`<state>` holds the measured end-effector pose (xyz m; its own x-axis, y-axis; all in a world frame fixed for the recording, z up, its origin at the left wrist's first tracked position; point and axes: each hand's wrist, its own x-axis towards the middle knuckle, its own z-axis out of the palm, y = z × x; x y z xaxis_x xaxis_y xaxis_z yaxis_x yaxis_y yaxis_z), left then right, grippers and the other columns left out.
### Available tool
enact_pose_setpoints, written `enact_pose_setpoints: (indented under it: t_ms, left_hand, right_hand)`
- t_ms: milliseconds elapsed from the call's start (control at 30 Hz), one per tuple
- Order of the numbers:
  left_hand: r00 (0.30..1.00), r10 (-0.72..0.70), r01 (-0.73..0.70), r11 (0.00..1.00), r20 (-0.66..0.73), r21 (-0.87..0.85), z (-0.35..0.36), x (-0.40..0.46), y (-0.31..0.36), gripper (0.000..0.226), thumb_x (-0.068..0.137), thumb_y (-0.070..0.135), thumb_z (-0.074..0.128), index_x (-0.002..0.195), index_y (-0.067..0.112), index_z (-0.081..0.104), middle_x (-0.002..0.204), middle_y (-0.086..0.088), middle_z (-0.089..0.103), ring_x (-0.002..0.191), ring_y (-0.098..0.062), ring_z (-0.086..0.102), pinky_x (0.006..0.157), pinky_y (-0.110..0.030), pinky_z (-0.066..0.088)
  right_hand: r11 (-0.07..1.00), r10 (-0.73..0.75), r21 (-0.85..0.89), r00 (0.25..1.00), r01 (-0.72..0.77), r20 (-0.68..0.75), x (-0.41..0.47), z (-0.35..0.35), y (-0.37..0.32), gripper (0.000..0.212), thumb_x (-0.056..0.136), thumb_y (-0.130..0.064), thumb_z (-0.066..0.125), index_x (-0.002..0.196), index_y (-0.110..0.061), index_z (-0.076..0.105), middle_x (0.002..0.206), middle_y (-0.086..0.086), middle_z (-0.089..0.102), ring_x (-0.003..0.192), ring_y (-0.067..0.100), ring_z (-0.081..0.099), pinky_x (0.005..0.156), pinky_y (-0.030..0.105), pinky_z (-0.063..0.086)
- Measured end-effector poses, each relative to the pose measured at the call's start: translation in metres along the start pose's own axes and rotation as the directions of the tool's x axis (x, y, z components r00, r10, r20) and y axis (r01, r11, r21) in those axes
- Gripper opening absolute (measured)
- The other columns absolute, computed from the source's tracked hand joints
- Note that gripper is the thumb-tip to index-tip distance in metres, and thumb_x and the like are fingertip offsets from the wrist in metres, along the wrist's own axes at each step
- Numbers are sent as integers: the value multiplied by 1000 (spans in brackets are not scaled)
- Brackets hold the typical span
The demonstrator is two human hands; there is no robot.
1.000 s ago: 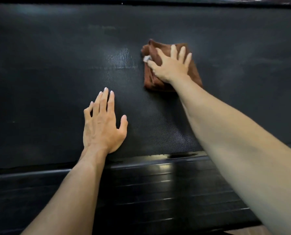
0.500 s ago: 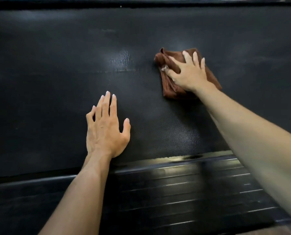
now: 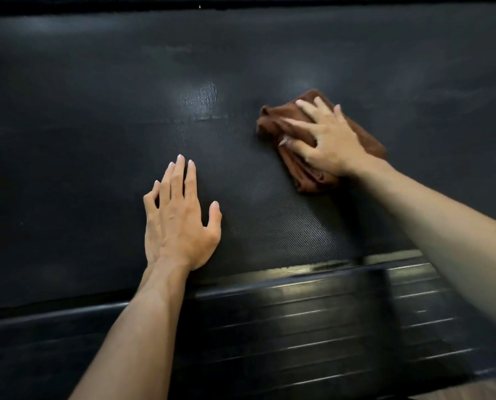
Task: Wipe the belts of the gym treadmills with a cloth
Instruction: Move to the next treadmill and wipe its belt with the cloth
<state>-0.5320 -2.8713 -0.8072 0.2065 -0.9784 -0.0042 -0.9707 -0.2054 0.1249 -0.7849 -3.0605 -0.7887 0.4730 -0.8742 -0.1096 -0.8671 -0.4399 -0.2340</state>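
A black textured treadmill belt (image 3: pixel 96 140) fills most of the view. A folded brown cloth (image 3: pixel 272 122) lies on it right of the middle. My right hand (image 3: pixel 327 140) presses flat on the cloth with straight, spread fingers and covers most of it. My left hand (image 3: pixel 177 223) rests flat on the bare belt lower down and to the left, fingers straight and close together, holding nothing.
A black ribbed side rail (image 3: pixel 298 327) runs along the near edge of the belt, under both forearms. The far rail (image 3: pixel 241 2) borders the belt at the top. A strip of wooden floor (image 3: pixel 472 391) shows at the bottom right.
My right hand has slid the cloth to the right and a little nearer to me across the belt. My left hand stays flat in about the same spot.
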Motion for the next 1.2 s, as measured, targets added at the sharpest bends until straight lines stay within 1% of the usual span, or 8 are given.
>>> enact_pose_setpoints:
  t_ms: [133, 233, 400, 533, 767, 900, 1033, 1200]
  left_hand:
    - [1000, 5, -5, 1000, -11, 3, -1, 0, 0, 82, 93, 54, 22, 162, 10, 17, 171, -7, 10, 158, -22, 10, 122, -48, 23]
    - [1000, 3, -3, 1000, -2, 8, -2, -1, 0, 81, 95, 53, 24, 162, 10, 17, 171, -7, 11, 157, -22, 11, 122, -48, 24]
    - [1000, 3, -3, 1000, 8, 5, -2, -1, -1, 80, 96, 51, 34, 163, 10, 16, 171, -6, 8, 158, -21, 9, 123, -48, 22]
    - [1000, -3, 3, 1000, 4, -5, -2, -1, 0, 80, 96, 50, 36, 162, 10, 18, 171, -6, 10, 157, -22, 10, 122, -49, 24]
    - [1000, 4, -4, 1000, -6, 20, 3, 1, -2, 84, 92, 55, 19, 163, 10, 17, 171, -7, 12, 158, -21, 11, 121, -48, 24]
    - [1000, 4, -4, 1000, -8, 21, 3, 1, 0, 84, 92, 55, 19, 162, 9, 17, 171, -8, 13, 158, -22, 12, 120, -48, 25]
    - [1000, 3, -3, 1000, 2, 29, 2, 2, 0, 81, 95, 54, 23, 163, 10, 16, 171, -7, 11, 158, -21, 10, 121, -48, 24]
    - [1000, 7, -7, 1000, -10, -2, 2, 0, -1, 80, 95, 52, 25, 163, 10, 17, 171, -7, 12, 158, -21, 9, 121, -48, 22]
  right_hand:
    - [958, 286, 9, 958, -286, -40, 60, -10, -4, 61, 98, -74, 34, 155, -54, 34, 173, 7, 14, 160, 35, 0, 126, 58, -7]
    - [953, 304, -15, 953, -304, -8, 105, -4, -41, 64, 98, -72, 31, 159, -53, 26, 174, 9, 6, 159, 41, -5, 124, 62, -9]
    - [999, 37, -7, 999, -37, 22, 87, 9, -86, 60, 101, -69, 34, 159, -51, 30, 175, 7, 7, 159, 37, -7, 125, 60, -11]
    - [991, -131, 24, 991, 132, -25, 14, 19, -48, 61, 96, -75, 36, 153, -54, 39, 173, -2, 18, 161, 27, 2, 126, 55, -6]
    - [991, 131, 38, 985, -128, -110, -3, 7, -20, 76, 86, -84, 34, 154, -51, 39, 173, 4, 15, 161, 23, 0, 127, 55, -7]
    - [984, 175, 94, 944, -155, -280, -35, 7, -35, 79, 89, -79, 41, 153, -33, 49, 166, 3, 36, 158, 19, 19, 129, 53, 1]
    - [983, 183, -7, 981, -184, -59, -50, 17, -29, 86, 90, -77, 29, 165, -36, 19, 175, -6, 4, 161, 16, -6, 129, 51, -7]
    - [927, 375, 13, 926, -375, -51, 27, 1, -19, 76, 100, -68, 31, 166, -34, 14, 175, -3, -1, 161, 21, -8, 127, 53, -10]
